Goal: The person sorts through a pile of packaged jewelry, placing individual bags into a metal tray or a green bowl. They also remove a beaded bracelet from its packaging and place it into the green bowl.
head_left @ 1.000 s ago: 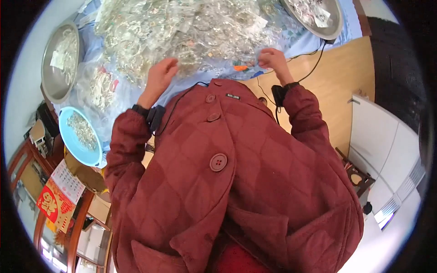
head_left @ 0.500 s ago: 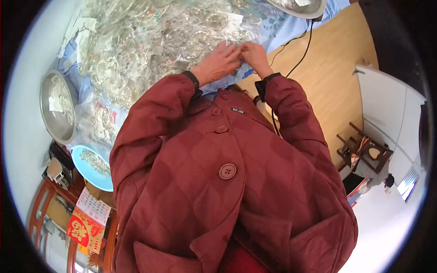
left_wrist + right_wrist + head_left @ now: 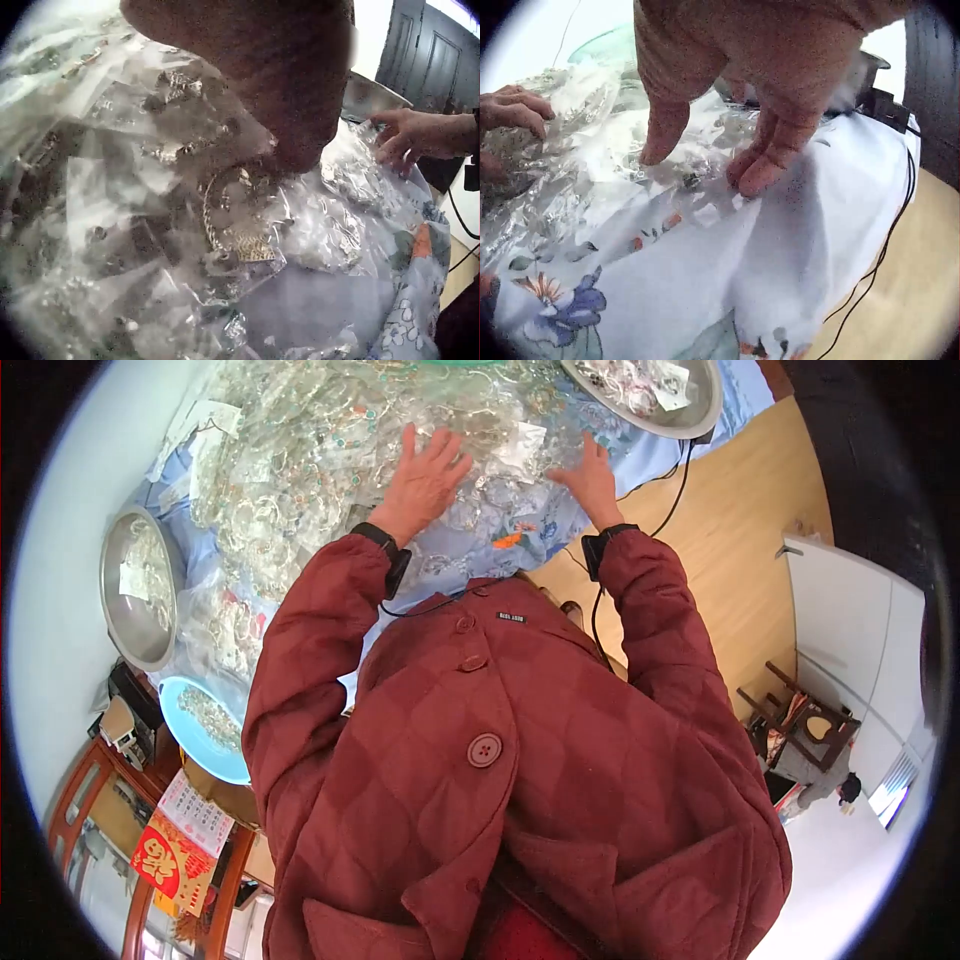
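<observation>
A broad heap of small clear plastic bags [image 3: 330, 455] holding bracelets and other shiny jewellery covers the table. My left hand [image 3: 422, 485] lies over the front of the heap with its fingers spread. Close by it in the left wrist view is a bag with a chain bracelet and a patterned gold-toned piece [image 3: 253, 246]. At the heap's right edge is my right hand [image 3: 592, 485], thumb and fingers held apart. In the right wrist view its fingertips [image 3: 754, 178] come down at the bags beside the cloth. Neither hand grips anything.
Under the heap lies a blue floral cloth [image 3: 445, 565]. One metal basin [image 3: 708, 410] with bagged items stands back right, another metal basin [image 3: 112, 585] at left, near a light-blue basin [image 3: 215, 757]. Black cables [image 3: 668, 520] hang by the table's right edge.
Half a second ago both hands met at the heap's front right. Since then they have parted, the left moving left with its fingers spreading, the right slightly to the right.
</observation>
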### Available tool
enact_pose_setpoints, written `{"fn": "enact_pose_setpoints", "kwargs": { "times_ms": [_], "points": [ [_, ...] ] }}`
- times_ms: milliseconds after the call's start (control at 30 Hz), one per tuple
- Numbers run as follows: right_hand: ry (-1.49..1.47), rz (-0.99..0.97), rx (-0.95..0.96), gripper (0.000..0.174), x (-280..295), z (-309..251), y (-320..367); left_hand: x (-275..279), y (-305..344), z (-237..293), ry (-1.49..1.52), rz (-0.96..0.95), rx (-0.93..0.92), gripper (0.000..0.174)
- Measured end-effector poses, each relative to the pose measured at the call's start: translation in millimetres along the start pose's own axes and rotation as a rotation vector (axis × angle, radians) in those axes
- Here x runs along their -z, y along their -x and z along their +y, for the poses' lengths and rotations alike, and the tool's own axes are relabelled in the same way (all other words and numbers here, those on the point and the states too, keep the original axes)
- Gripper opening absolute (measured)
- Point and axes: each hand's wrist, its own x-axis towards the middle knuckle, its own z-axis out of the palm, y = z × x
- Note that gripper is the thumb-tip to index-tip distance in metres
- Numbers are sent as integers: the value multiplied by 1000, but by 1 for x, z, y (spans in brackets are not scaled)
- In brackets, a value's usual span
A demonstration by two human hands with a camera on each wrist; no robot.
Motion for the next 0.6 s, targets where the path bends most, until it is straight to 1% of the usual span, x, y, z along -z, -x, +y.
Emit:
{"fn": "enact_pose_setpoints", "kwargs": {
  "times_ms": [100,133,233,267,367,400,500,533,567,600],
  "points": [
    [67,-107,-81,74,9,-19,-9,0,0,-7,1,87,77,42],
    [67,-104,-85,74,8,-20,-10,1,1,-12,1,89,72,42],
    [108,-219,-147,72,7,-16,-22,11,0,-31,-36,129,128,40],
    [109,-212,-143,72,7,-13,-26,14,-2,-32,-40,137,128,40],
    [124,-157,-136,60,-2,-10,-31,26,-3,-38,16,173,143,37],
    [120,-156,-129,60,-1,-11,-34,28,-4,-40,10,174,148,37],
    [92,-139,-135,43,0,-15,-40,28,-3,-44,57,123,210,39],
    [77,-148,-119,43,-8,-9,-37,30,5,-45,40,114,225,39],
    [92,-118,-67,35,-19,-1,-37,29,11,-49,33,134,232,39],
    [107,-70,-5,28,-25,-4,-52,29,10,-58,15,173,238,40]
  ]
}}
